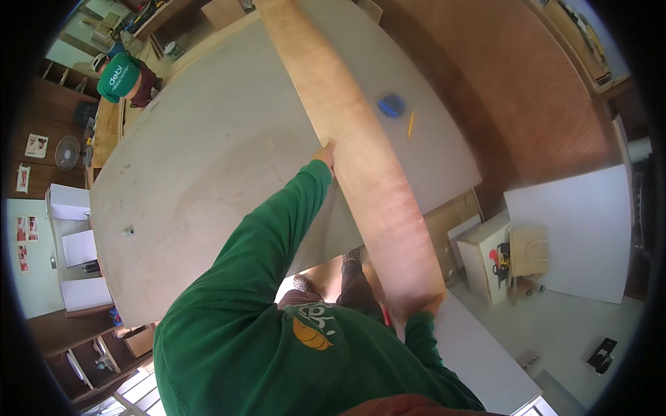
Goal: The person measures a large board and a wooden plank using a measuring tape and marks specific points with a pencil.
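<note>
A long, narrow plywood board runs from the far edge of the big grey worktable down to my right side. My left hand grips its left edge about midway along, with the thumb on top and the other fingers hidden beneath. At the board's near right corner, my right hand is closed around the edge, partly covered by the wood and my green sleeve. Right of the board, a blue round object and a yellow pencil-like stick lie on the table.
A co-worker in a green shirt bends over at the far left. Large brown panels stand along the right. A white panel leans near a pale wooden box holding tools. A white surface lies by my right arm.
</note>
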`<state>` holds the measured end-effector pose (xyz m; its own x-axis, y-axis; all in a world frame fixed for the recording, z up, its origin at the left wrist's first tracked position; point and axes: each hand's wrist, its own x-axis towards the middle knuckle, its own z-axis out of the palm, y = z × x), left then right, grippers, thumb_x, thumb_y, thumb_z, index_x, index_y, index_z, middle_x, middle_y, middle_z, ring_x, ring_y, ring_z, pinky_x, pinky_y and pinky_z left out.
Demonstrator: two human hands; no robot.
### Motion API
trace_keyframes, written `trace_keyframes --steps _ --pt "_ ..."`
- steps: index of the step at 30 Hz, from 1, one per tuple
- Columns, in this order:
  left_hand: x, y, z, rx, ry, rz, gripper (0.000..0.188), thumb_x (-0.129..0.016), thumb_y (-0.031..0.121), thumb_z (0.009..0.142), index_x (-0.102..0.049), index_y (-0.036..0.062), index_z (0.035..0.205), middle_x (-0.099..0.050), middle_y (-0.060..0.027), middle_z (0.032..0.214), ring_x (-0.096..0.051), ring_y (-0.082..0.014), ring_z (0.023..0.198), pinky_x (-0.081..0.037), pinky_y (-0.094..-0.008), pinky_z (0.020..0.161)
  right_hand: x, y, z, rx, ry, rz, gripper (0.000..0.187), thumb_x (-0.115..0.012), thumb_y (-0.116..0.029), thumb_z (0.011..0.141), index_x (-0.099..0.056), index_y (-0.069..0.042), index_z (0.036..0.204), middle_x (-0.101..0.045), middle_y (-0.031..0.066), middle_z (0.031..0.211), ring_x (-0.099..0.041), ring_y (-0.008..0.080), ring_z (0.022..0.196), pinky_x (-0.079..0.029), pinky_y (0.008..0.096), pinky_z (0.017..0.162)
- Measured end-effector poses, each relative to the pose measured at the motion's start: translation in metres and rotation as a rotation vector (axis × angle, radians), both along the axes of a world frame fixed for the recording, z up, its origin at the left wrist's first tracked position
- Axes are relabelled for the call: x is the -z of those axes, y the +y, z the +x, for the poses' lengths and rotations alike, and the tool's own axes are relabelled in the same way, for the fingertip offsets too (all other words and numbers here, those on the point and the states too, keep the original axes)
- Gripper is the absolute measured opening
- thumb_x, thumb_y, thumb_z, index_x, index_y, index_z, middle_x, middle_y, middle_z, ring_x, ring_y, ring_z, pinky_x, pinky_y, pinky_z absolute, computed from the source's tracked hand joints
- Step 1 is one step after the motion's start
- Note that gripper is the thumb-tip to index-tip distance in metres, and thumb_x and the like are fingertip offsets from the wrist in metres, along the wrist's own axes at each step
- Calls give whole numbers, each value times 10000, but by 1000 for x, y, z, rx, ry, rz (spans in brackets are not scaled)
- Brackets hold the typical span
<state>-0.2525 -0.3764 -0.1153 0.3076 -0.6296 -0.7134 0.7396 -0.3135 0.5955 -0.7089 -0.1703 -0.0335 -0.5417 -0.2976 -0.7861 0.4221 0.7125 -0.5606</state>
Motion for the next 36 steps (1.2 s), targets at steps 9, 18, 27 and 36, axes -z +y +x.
trace_keyframes --steps 9,18,27,36 --pt "-4 -7 0 17 -5 -42 515 -422 405 972 -430 -9 1279 -550 -148 1243 -542 -250 1136 -440 -390 973 78 7 -59 -103 -132 -93 873 -466 -660 837 -381 24 1372 -429 162 1379 -450 291 1212 -366 399 1013" --pt "-5 128 -22 -514 262 137 597 -425 325 973 -211 12 1434 -406 -163 1341 -446 -289 1203 -371 -455 1035 -7 -39 -36 -156 77 -44 937 -425 -708 830 -306 22 1405 -356 154 1434 -392 301 1262 -305 424 1059" --pt "-18 169 22 -831 253 -35 673 -438 317 965 -83 21 1453 -255 -174 1467 -318 -297 1343 -314 -451 1077 -19 -50 -39 -195 -18 -98 865 -370 -699 854 -288 -61 1432 -329 109 1459 -343 276 1308 -276 416 1080" --pt "-6 179 38 -948 298 -40 671 -480 316 949 -128 25 1441 -235 -190 1473 -310 -279 1352 -327 -431 1065 -29 -61 -43 -221 94 -64 878 -410 -727 817 -342 -81 1408 -359 95 1444 -379 278 1279 -310 443 1050"
